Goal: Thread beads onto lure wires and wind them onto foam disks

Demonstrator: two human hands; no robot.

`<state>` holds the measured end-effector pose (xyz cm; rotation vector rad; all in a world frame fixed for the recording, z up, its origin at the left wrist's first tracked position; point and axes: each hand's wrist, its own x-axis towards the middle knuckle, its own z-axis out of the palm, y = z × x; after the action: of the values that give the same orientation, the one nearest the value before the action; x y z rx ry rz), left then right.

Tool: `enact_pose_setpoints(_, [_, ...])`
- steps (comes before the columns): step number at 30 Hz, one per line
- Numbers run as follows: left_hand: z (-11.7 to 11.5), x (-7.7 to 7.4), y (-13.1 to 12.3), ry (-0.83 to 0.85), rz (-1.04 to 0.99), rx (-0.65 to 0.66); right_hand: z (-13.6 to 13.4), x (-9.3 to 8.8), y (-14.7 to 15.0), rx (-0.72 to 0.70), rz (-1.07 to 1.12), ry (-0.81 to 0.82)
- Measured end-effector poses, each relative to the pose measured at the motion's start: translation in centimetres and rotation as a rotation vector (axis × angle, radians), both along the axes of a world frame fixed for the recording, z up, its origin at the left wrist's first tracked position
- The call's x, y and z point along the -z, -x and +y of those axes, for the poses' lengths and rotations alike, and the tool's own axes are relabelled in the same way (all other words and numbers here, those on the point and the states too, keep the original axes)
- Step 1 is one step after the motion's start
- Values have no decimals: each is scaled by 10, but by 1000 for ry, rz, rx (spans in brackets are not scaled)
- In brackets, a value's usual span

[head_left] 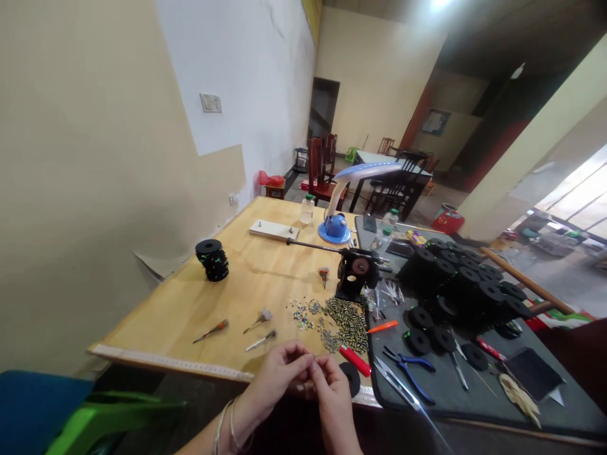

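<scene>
My left hand [279,373] and my right hand [334,388] meet at the near edge of the wooden table [190,303], fingertips pinched together around something too small to make out. Bangles circle my left wrist. Just beyond the fingers lies a heap of small beads [344,322], with scattered coloured beads [303,313] to its left. A red lighter [355,360] and a black disc [351,377] lie right of my right hand.
A black winding machine [355,272] with a long rod stands mid-table, behind it a blue desk lamp [336,224]. A stack of black spools [212,259] sits left; many more spools [465,284] pile on the grey mat [474,398] with blue pliers [412,370], scissors and small tools [211,330].
</scene>
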<state>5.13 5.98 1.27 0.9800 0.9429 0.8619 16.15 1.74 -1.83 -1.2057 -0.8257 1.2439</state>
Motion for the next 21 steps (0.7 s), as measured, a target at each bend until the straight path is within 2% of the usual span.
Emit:
enact_pose_setpoints(3, [-1,1,3,-43,91,11,-12,-7,-18,10,-329,-116])
enact_pose_setpoints(6, [0,-1,6,-169,208,62,-30,-17,-55,150,-798,-284])
enact_pose_setpoints(9, [-1,-2,8,-208,262,120,-48,-18,-100,252,-1177,-308])
enact_pose_setpoints(11, [-2,-2,8,-202,268,143,-55,-11,-127,307,-1401,-270])
enact_pose_setpoints(13, [-3,-1,7,-206,270,152,-56,-1,-146,287,-1563,-224])
enact_pose_setpoints(17, [-7,3,5,-218,299,147,-48,8,-163,247,-1634,-167])
enact_pose_setpoints(19, [-9,6,5,-217,311,137,-45,3,-161,274,-1517,-148])
enact_pose_setpoints(21, [-11,8,5,-226,320,126,-47,-5,-151,318,-1272,-114])
